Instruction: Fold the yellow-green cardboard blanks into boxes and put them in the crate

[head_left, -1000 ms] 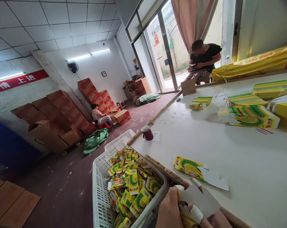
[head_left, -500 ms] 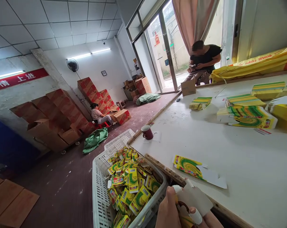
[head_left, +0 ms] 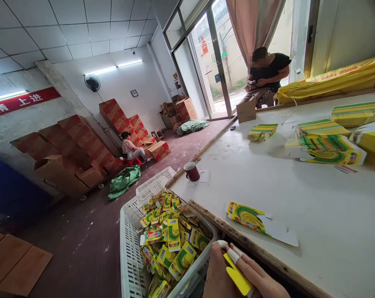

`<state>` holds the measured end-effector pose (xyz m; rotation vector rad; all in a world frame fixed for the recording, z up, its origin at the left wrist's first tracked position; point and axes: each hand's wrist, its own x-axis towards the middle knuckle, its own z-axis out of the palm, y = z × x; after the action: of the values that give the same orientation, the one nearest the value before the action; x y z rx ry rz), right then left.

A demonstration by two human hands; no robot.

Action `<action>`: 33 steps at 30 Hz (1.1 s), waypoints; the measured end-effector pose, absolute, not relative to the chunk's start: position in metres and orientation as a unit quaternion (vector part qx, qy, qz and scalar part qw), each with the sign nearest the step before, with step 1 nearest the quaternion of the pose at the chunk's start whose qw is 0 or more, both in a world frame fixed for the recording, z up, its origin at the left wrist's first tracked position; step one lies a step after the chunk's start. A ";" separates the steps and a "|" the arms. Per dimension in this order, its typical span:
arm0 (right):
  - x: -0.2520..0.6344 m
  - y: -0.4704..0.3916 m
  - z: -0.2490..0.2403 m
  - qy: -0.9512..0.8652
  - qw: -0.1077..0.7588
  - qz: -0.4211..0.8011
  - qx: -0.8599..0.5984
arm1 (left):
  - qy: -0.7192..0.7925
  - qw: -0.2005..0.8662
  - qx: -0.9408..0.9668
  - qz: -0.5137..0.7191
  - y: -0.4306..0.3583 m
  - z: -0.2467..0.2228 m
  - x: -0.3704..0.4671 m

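My left hand (head_left: 217, 271) is closed on a small yellow carton (head_left: 238, 276) at the bottom of the view, by the table's wooden edge. My right hand (head_left: 258, 275) presses on the same carton from the other side, its fingers together. White wraps cover fingertips on both hands. To their left stands a white plastic basket (head_left: 130, 252) heaped with small yellow and green cartons (head_left: 174, 236). An unfolded flat carton (head_left: 248, 216) lies on the white table (head_left: 330, 198) just above my hands.
A maroon mug (head_left: 191, 171) stands at the table's left corner. Stacks of flat cartons (head_left: 324, 127) and a yellow sack (head_left: 336, 78) lie farther back. One person sits beyond the table, another by stacked boxes (head_left: 113, 116). A small brown box (head_left: 246, 111) sits at the far edge.
The carton in my hands has turned; its pale flap no longer sticks up and a yellow side shows. My right hand has come up over it, with its fingers now straighter.
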<state>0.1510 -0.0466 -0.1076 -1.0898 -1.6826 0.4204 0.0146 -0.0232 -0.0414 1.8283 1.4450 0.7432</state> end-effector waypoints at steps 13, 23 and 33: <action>0.174 -0.047 -0.053 -0.653 0.449 0.359 -0.493 | 0.528 0.368 0.741 0.193 -0.010 0.001 -0.003; 0.159 -0.038 -0.066 -0.636 0.477 0.304 -0.525 | 0.535 0.317 0.756 0.205 -0.007 0.003 -0.006; 0.219 0.025 -0.073 -0.584 0.259 0.049 -0.768 | 0.649 0.181 0.649 0.353 0.029 -0.032 -0.072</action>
<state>0.2186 0.0250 -0.0728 -2.0808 -1.5835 0.1338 -0.0716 0.0289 -0.0320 1.8340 1.8323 0.9956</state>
